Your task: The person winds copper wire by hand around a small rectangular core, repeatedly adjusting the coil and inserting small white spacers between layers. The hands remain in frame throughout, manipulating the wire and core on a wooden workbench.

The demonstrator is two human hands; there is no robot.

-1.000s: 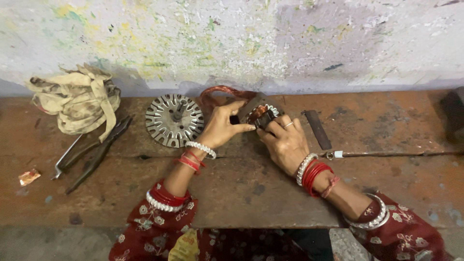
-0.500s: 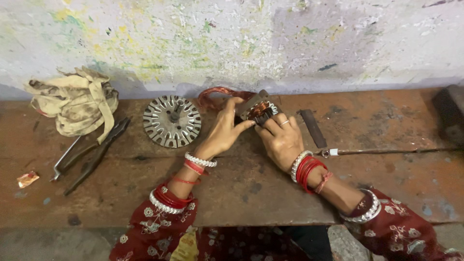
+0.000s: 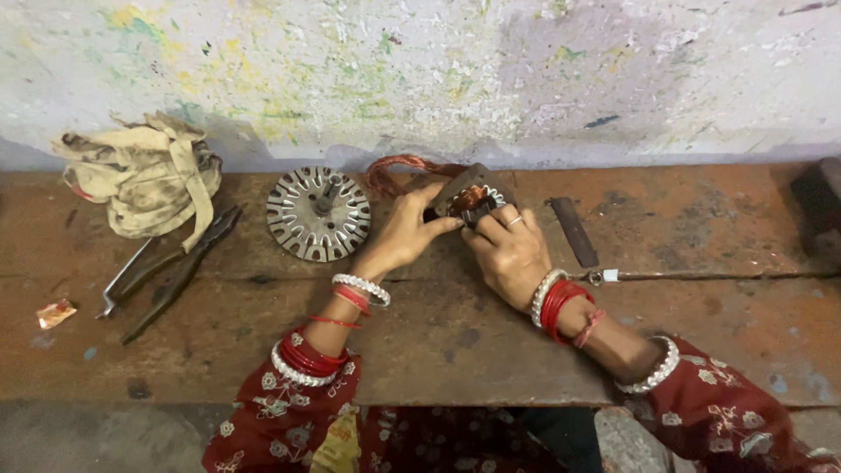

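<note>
Both our hands, left (image 3: 405,229) and right (image 3: 508,250), are closed on the stator (image 3: 466,198) at the counter's (image 3: 683,219) far middle; we'd best steady it and keep fingers off the copper wire (image 3: 394,169).

The single head-worn camera looked steeply down from above the wooden bench (image 3: 718,219), facing the paint-flecked wall (image 3: 526,70) behind its far edge, close enough to span the bench's near edge.

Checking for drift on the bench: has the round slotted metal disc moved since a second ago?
No. The round slotted metal disc keeps its place beside the pliers and below the wall's edge; only the camera shifted slightly.
</note>
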